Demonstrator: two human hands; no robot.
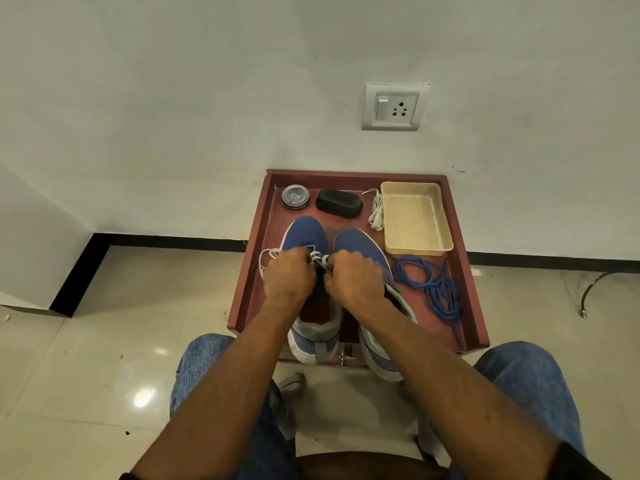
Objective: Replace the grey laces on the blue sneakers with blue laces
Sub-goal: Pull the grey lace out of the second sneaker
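Head view: two blue sneakers stand side by side, toes toward the wall, on a reddish-brown tray (471, 282) whose top has a raised rim. Their heels stick out over the near edge. The left hand (289, 277) and the right hand (356, 280) are both over the left sneaker (306, 233), at its lacing. The fingers of each hand are curled under, knuckles up, and they seem to pinch the grey lace (317, 257) where it crosses between the two hands; the fingertips themselves are hidden, so the exact hold cannot be told. A loop of this lace hangs off the shoe's left side, next to the tray's rim.

The right sneaker (362, 247) lies just beside the first, partly under the right wrist. To its right the blue laces (433, 285) lie in a loose tangle on the tray. Behind them stands an empty cream basket (415, 216), and a bundled pale lace (375, 211) lies just to its left. At the back are a black brush (339, 203) and a round tin (295, 196). A wall socket (393, 107) is above.
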